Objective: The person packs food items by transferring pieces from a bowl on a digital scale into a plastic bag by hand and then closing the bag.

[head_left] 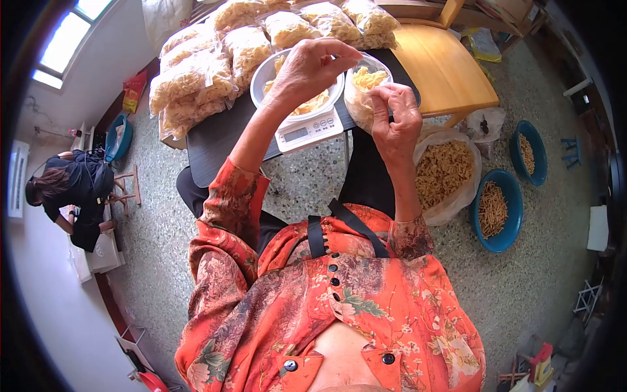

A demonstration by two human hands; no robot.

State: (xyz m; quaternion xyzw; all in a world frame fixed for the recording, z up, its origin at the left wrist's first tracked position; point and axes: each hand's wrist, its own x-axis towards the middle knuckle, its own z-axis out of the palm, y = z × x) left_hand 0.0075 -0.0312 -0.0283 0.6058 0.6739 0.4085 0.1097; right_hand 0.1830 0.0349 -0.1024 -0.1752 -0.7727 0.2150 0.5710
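Observation:
A clear plastic bag partly filled with pale yellow dried pieces stands upright at the table's near right. My left hand reaches over a white bowl, its thumb and fingertips pinched at the bag's upper left rim. On the near right side, my right hand pinches the bag's edge. Under the bowl, which holds more of the dried pieces, is a white kitchen scale; its display is too small to read.
Filled bags are piled along the back of the dark table. A wooden chair adjoins it. On the floor at right are a large open sack and blue basins. Another person sits at far left.

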